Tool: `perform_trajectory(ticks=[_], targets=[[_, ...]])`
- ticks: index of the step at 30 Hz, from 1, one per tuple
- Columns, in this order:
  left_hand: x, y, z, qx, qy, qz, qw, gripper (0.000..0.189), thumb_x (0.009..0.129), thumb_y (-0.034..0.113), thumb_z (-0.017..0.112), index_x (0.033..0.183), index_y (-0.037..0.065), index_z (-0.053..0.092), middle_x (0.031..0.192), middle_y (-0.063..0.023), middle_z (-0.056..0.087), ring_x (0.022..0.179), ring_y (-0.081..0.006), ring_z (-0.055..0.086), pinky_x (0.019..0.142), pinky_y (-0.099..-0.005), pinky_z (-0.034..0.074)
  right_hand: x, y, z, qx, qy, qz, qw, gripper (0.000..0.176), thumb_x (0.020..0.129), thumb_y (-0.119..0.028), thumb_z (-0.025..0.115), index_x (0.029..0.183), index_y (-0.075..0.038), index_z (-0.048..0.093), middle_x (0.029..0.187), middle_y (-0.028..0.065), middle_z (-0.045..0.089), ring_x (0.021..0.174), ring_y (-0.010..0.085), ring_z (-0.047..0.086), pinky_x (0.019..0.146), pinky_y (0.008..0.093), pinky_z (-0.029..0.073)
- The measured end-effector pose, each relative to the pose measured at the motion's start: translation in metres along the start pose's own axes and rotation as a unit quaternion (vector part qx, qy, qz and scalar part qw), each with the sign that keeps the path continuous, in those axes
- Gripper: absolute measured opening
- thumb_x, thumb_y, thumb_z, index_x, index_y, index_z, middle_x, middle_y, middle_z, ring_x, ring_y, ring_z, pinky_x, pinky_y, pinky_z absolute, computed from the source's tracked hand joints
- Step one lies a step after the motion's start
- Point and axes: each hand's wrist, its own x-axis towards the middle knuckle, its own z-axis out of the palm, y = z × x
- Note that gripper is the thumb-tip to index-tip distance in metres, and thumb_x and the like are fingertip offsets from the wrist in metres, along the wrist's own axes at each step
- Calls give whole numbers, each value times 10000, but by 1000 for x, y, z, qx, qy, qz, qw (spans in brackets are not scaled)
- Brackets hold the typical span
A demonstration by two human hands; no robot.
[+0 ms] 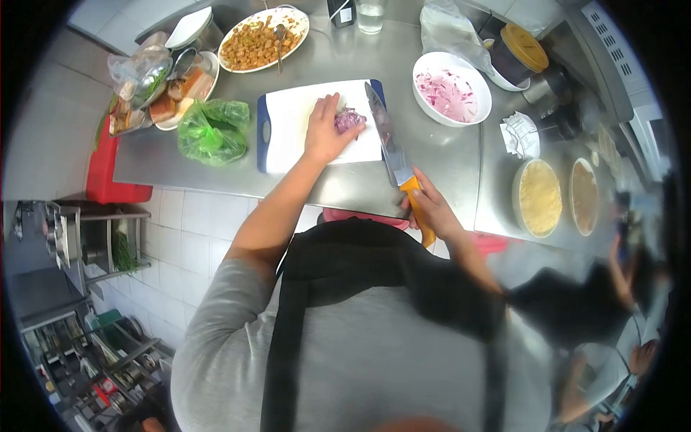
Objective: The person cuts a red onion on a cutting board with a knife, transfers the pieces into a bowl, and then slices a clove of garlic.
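A white cutting board [291, 140] with blue ends lies on the steel counter. My left hand [328, 133] rests on it with fingers stretched out and thumb spread, beside a small heap of chopped red onion [349, 120]. The thumb touches or nearly touches the heap's near edge. My right hand [432, 205] is wrapped around the yellow handle of a large kitchen knife [389, 137]. Its broad blade points away from me along the board's right end, apart from the onion.
A white bowl [423, 104] with sliced red onion stands right of the board. A green plastic bag [212, 133] lies left, below a dish of diced food [259, 43]. Two bowls of yellow [540, 198] and brown food [584, 198] sit far right, near another person [612, 345].
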Motion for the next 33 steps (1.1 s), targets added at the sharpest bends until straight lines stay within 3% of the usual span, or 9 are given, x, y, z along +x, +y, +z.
perform_trajectory(ticks=[4,10,11,17,23,26,29,33], targets=[[4,11,24,27,83,-14,996,803,725,482,775,1287,-46,551,1331,-276,529,1314,-456,418,1095,-474,364,13,-3,5,-14,25,22,999,590,1025,-209,423,1558,-213,170,887,79,555,538,146,535,515,275,488],[2,24,36,39,112,-68,991,664,771,411,755,1235,-37,597,1297,-225,572,1284,-436,455,1077,-454,390,40,7,33,-64,7,32,997,567,1042,-210,378,1560,-230,149,820,79,534,530,163,521,499,300,476],[1,23,37,71,123,-67,988,589,825,388,710,1253,-4,606,1307,-195,580,1274,-366,488,1074,-420,395,48,14,38,-56,-1,20,998,570,1041,-210,381,1560,-229,147,815,77,531,528,162,519,498,303,477],[5,11,39,11,219,-106,970,342,850,203,691,1147,34,681,1191,-169,642,1086,-310,623,953,-371,492,59,16,67,-70,-8,24,997,582,1038,-211,393,1563,-228,141,796,71,520,512,155,509,497,309,477],[8,3,35,-100,276,-189,937,318,849,170,708,1140,43,692,1074,-121,678,930,-215,659,872,-308,513,61,7,78,-63,-16,17,998,588,1025,-217,426,1559,-205,179,778,64,527,494,141,513,471,297,461],[12,12,32,-224,289,-212,906,323,831,147,706,1120,6,684,1087,-156,656,973,-281,652,911,-352,503,53,0,79,-74,-7,-7,997,594,1017,-213,445,1556,-196,196,762,51,520,484,125,502,455,284,447],[29,50,33,-311,297,-170,887,317,819,139,720,1112,20,690,1091,-149,652,991,-275,642,913,-352,497,34,-17,69,-76,21,-45,996,603,1012,-201,453,1556,-187,196,754,36,508,483,106,483,450,273,435],[69,113,56,-255,277,-73,924,284,814,145,735,1086,70,701,1054,-112,644,966,-229,635,878,-328,497,7,-52,42,-96,86,-82,988,586,1022,-191,432,1555,-199,189,812,54,509,493,125,493,462,272,439]])
